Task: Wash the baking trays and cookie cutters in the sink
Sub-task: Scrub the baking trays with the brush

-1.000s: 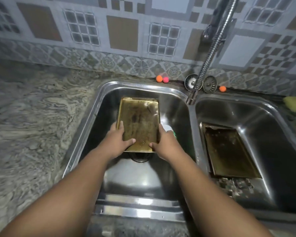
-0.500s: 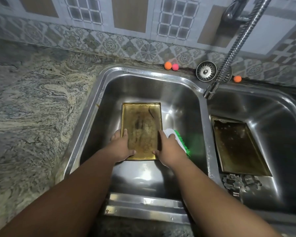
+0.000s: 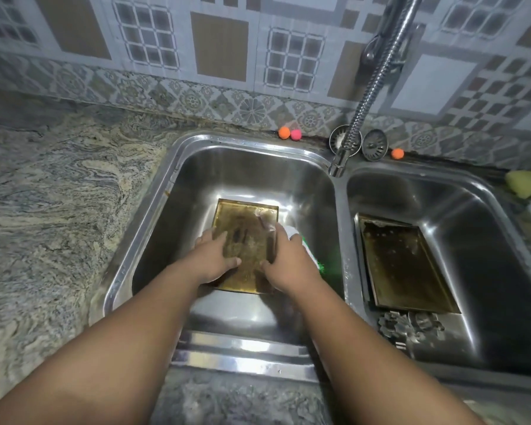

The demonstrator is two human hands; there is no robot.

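A dirty golden baking tray (image 3: 246, 240) lies in the left sink basin (image 3: 178, 216). My left hand (image 3: 213, 259) grips its left edge and my right hand (image 3: 288, 265) grips its right edge, thumbs on the tray's inside. A white and green brush (image 3: 311, 256) lies partly hidden under my right hand. A second stained baking tray (image 3: 402, 265) rests in the right sink basin (image 3: 485, 228). Several metal cookie cutters (image 3: 410, 326) lie just in front of that second tray.
A flexible metal faucet (image 3: 354, 130) hangs over the divider between the basins. Two sink strainers (image 3: 374, 145) and small orange and pink balls (image 3: 289, 133) sit on the back ledge. A yellow sponge (image 3: 528, 184) lies at far right. Marbled stone counter (image 3: 52, 204) spreads to the left.
Both hands have slid further up the tray's sides, and the tray sits lower in the basin than a second ago. The camera view has shifted.
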